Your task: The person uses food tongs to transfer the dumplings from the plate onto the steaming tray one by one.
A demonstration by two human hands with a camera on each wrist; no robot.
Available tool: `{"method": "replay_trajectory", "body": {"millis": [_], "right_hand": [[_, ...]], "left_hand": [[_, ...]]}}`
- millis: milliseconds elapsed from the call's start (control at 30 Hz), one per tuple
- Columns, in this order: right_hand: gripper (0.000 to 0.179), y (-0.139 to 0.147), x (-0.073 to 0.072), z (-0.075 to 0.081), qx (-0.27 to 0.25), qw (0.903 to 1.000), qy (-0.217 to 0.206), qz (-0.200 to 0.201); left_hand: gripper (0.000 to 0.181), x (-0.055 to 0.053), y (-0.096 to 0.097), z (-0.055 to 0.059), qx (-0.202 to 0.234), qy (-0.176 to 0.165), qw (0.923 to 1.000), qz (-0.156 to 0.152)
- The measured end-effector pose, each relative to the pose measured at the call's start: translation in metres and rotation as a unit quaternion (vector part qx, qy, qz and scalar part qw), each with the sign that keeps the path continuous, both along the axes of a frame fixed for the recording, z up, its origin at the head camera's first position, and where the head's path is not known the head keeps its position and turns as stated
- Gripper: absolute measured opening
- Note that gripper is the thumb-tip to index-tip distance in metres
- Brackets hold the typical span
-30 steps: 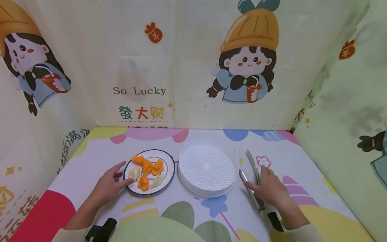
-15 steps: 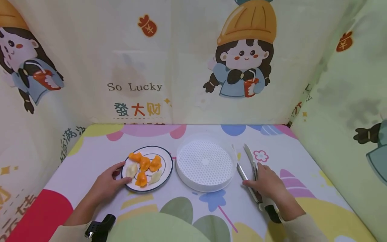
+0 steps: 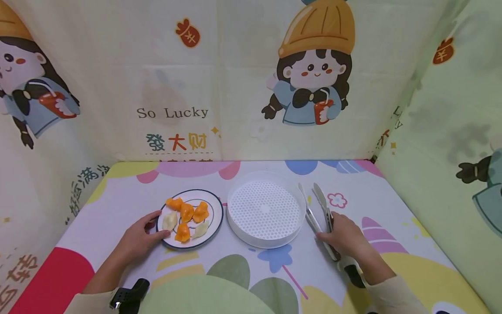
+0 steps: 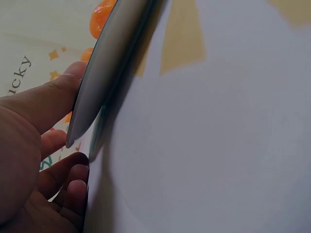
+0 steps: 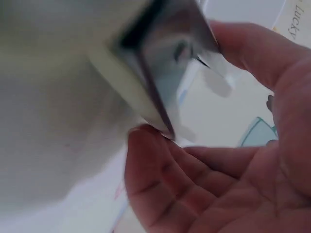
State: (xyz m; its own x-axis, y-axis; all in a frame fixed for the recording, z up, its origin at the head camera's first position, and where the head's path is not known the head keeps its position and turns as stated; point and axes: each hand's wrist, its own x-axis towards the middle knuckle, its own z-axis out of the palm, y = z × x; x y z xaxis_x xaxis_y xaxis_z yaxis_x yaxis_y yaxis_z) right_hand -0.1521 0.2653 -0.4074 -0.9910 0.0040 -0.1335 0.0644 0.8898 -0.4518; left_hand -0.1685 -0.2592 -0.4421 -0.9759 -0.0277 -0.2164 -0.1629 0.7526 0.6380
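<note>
In the head view my left hand (image 3: 139, 237) grips the left rim of a white plate (image 3: 215, 218) with a dark blue edge. The thumb lies over the rim, and the other fingers curl by the plate's outer edge in the left wrist view. Several orange dumplings (image 3: 182, 233) and two pale dumplings (image 3: 170, 221) lie on the plate. On the right, my right hand (image 3: 349, 235) holds metal tongs (image 3: 313, 220) between thumb and fingers, their arms spread and tips pointing away. Up close, the right wrist view shows the tongs' metal end (image 5: 170, 53) blurred between thumb and fingertips.
A round white steamer basket (image 3: 266, 242) with a perforated base stands between the plate and the tongs. Beneath everything is a colourfully printed tablecloth (image 3: 235, 301). Printed curtains (image 3: 243, 87) rise behind the table and along both sides.
The head view has shifted slightly. My right fingers sit a little lower along the tongs, and the tongs' tips have moved slightly left. My left hand stays on the plate rim.
</note>
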Motion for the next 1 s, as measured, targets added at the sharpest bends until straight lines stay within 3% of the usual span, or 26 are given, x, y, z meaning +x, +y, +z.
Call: {"method": "replay_trajectory", "body": {"millis": [200,800,1000], "right_hand": [[0.063,0.007,0.002,0.003,0.015,0.9989,0.045,0.003],[0.073,0.011,0.000,0.018,-0.043,0.9925,0.105,-0.044],[0.071,0.003,-0.001,0.022,-0.058,0.9887,0.137,-0.013]], "left_hand": [[0.094,0.001,-0.001,-0.001,0.003,0.004,1.0000,-0.001],[0.091,0.004,-0.001,-0.003,0.014,0.009,0.9998,-0.007],[0.091,0.007,-0.005,-0.004,0.013,0.011,0.9994,-0.031]]}}
